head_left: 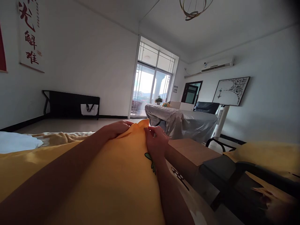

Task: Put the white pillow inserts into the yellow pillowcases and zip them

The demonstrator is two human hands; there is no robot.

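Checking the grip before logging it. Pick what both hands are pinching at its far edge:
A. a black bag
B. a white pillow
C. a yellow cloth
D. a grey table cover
C: the left hand and right hand both pinch the yellow cloth at its far edge.

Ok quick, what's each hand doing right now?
Left hand: closed, pinching the top edge of the yellow cloth.
Right hand: closed, fingers gripping the same cloth edge.
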